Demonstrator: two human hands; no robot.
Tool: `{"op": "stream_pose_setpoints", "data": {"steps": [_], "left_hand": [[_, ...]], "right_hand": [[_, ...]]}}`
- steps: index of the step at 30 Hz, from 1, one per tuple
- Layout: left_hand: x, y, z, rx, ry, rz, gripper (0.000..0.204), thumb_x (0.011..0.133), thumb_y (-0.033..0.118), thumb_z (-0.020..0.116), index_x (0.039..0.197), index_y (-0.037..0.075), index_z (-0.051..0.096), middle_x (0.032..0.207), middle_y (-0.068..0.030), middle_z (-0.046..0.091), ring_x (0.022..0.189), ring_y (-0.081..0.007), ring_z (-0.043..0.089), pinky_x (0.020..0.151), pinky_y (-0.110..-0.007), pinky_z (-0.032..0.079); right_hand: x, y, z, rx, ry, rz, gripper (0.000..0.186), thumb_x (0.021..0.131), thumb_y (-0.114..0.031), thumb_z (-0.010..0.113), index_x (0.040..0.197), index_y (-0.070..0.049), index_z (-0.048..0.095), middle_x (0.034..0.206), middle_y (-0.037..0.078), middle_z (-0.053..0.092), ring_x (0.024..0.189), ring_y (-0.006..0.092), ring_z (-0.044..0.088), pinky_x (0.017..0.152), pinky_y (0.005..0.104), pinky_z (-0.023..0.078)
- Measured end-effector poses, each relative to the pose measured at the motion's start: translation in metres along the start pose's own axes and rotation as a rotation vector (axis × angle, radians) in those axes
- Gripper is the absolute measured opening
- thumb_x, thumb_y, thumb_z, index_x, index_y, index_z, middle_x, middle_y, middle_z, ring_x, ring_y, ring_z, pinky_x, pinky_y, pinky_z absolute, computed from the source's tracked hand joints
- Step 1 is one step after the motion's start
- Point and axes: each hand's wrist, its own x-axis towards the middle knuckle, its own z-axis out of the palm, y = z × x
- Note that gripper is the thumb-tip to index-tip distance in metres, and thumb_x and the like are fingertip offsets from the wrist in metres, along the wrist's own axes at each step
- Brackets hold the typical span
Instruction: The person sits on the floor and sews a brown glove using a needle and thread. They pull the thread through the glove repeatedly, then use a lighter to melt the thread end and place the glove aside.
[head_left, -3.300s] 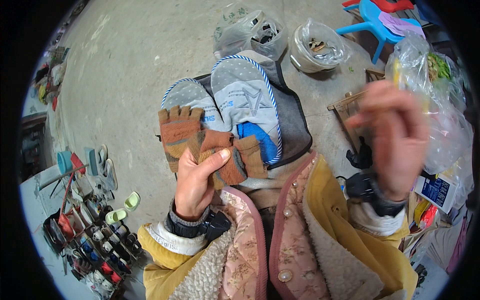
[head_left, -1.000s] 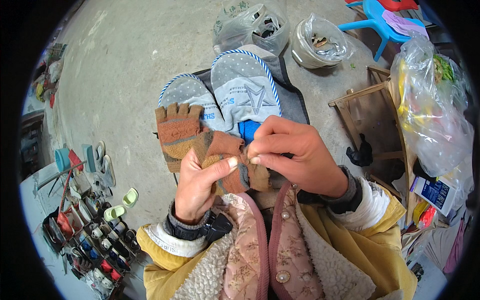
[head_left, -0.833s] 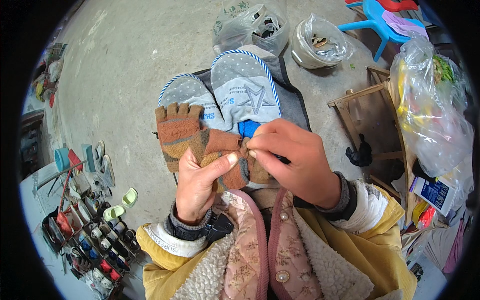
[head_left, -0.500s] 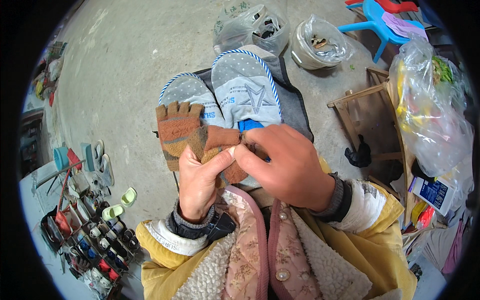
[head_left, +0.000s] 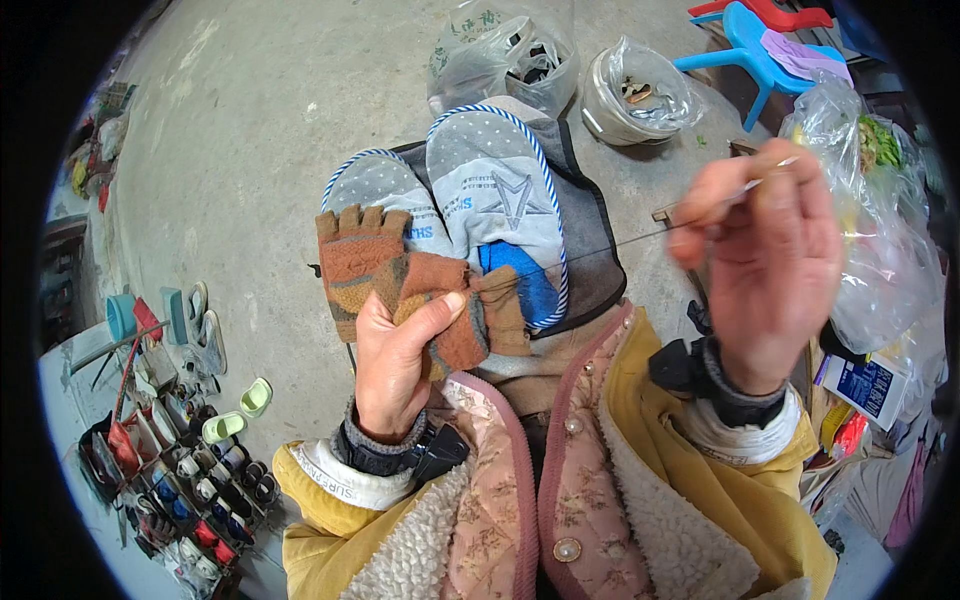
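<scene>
My left hand (head_left: 400, 345) is closed on a brown-and-orange knitted fingerless glove (head_left: 462, 335), its thumb pressed on top. A second fingerless glove (head_left: 360, 255) in the same colours lies flat just beyond, finger openings pointing away. From the held glove a dark thread (head_left: 620, 243) runs taut up to my right hand (head_left: 765, 265), which is raised at the right, slightly blurred. Its thumb and fingers pinch the thread's end with a thin, light sliver that looks like a needle (head_left: 752, 186). Under and beyond the gloves are two grey slippers (head_left: 500, 180) with striped trim.
Dark grey cloth (head_left: 597, 240) lies beneath the slippers. Beyond stand a stuffed plastic bag (head_left: 500, 60) and a lined bucket (head_left: 610, 110). To the right are a blue stool (head_left: 745, 50), a wooden frame and hanging plastic bags (head_left: 880, 240). A shoe rack (head_left: 190, 480) stands at lower left.
My right hand has moved away from the glove, up and to the right, pulling the thread out straight. My left hand keeps its hold, and the glove's finger end now shows.
</scene>
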Motion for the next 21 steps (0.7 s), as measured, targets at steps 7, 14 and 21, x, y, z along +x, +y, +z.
{"op": "stream_pose_setpoints", "data": {"steps": [7,14,21], "left_hand": [[0.002,-0.001,0.001,-0.003,0.013,0.002,0.021,0.081,-0.003,0.063,0.102,-0.001,0.061,0.095,-0.0060,0.066,0.085,-0.0131,0.063,0.079,-0.029,0.051],[0.001,-0.001,0.002,0.029,0.040,0.007,0.024,0.081,-0.003,0.063,0.105,-0.001,0.061,0.097,-0.0064,0.067,0.084,-0.0131,0.064,0.078,-0.029,0.051],[0.000,-0.002,0.000,0.015,0.022,0.000,0.026,0.082,-0.003,0.062,0.107,-0.002,0.059,0.099,-0.0082,0.067,0.087,-0.0146,0.064,0.080,-0.031,0.052]], "right_hand": [[0.015,-0.028,-0.060,0.244,-0.103,-0.127,0.024,0.100,-0.015,0.046,0.118,0.000,0.050,0.093,0.006,0.045,0.074,0.0093,0.041,0.049,0.0166,0.038],[0.015,-0.062,-0.113,0.662,-0.058,-0.128,0.006,0.095,0.003,0.044,0.099,0.004,0.040,0.089,0.006,0.037,0.075,0.0104,0.038,0.057,0.0182,0.039],[0.008,-0.069,-0.134,0.481,-0.028,-0.226,0.008,0.095,0.002,0.046,0.103,0.005,0.044,0.092,0.008,0.042,0.075,0.0103,0.041,0.059,0.0197,0.041]]}}
